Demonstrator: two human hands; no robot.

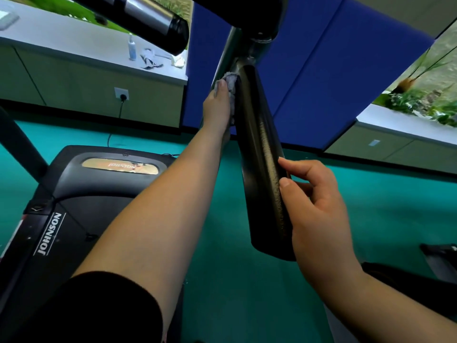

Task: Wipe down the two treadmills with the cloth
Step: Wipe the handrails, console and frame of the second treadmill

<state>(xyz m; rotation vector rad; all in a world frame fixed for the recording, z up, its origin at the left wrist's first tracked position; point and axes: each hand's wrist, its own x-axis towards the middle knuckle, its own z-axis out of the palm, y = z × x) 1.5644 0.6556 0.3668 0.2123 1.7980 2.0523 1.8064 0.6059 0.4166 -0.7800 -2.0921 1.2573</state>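
While the treadmill sits below my left forearm, my left hand grips the grey cloth, bunched under my fingers against the black handle. Lower down, my right hand curls round that handle.

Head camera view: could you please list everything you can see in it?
cloth: one, grey, pressed against the handrail's top end
handrail: one, black, slanting through the centre
second handrail: one, black with silver band, upper left
treadmill: one, black, lower left
spray bottle: one, white and blue, on the counter
rags: small heap, grey and cream, beside the bottle
socket: one, white, below the counter
floor: teal, underneath
left hand: holds the cloth against the handrail
right hand: grips the handrail lower down
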